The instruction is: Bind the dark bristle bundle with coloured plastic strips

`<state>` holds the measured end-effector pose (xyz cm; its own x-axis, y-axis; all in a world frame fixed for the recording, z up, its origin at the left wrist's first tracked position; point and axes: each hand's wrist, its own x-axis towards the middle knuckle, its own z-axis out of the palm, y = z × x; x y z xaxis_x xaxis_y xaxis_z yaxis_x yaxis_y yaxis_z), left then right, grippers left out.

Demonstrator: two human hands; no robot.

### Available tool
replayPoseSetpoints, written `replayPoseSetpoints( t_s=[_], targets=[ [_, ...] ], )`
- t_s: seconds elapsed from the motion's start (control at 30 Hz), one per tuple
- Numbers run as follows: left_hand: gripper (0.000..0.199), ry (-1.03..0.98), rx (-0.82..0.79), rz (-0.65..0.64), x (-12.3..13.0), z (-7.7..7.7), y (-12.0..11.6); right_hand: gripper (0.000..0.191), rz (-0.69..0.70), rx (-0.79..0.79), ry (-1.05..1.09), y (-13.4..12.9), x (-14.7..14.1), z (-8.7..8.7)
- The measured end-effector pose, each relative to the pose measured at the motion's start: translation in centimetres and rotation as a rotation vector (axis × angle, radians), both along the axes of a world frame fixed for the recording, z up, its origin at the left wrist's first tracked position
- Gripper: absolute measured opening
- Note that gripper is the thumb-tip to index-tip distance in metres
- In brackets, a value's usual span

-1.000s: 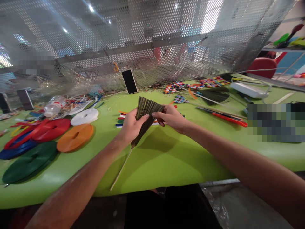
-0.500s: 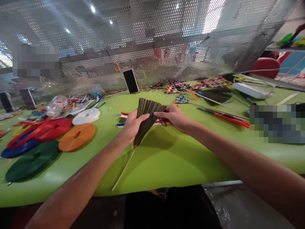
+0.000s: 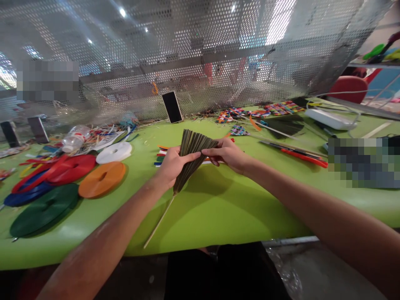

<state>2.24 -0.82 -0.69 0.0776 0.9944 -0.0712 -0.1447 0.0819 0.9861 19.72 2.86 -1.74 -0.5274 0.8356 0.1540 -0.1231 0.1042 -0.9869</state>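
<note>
A pleated palm-leaf fan [image 3: 191, 164], dark greenish brown, is held tilted above the table, its thin pale stalk pointing down to the front left. My left hand [image 3: 173, 164] grips its left side, thumb laid across the pleats. On the fan's right edge, my right hand [image 3: 226, 154] pinches the leaf between thumb and fingers. The two thumbs almost meet at the middle of the pleats. Behind the fan and hands lie several coloured flat strips [image 3: 161, 157], partly hidden.
On the left lie rolls of ribbon: green [image 3: 45, 210], orange [image 3: 102, 179], red [image 3: 71, 168], white [image 3: 114, 153] and blue. A phone [image 3: 172, 107] stands at the back. To the right are a red-handled cutter [image 3: 304, 157], another leaf fan [image 3: 286, 126] and woven colourful pieces [image 3: 283, 107].
The fan's stalk end has swung slightly left. My left thumb has slid a little to the right across the pleats, closer to my right thumb.
</note>
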Motion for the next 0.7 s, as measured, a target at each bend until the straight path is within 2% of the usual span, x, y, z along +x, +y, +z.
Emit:
replayPoseSetpoints(
  t_s=[0.37, 0.57, 0.7],
  targets=[
    [0.029, -0.040, 0.017, 0.043, 0.31, -0.09, -0.07, 0.026, -0.027, -0.039, 0.039, 0.11, -0.16, -0.17],
    [0.026, 0.027, 0.095, 0.016, 0.27, -0.41, -0.08, 0.024, -0.028, -0.079, 0.037, 0.01, -0.36, -0.40],
    [0.024, 0.110, 0.144, 0.033, 0.04, -0.70, -0.03, 0.030, -0.086, -0.074, 0.058, 0.04, -0.64, -0.51]
  ],
)
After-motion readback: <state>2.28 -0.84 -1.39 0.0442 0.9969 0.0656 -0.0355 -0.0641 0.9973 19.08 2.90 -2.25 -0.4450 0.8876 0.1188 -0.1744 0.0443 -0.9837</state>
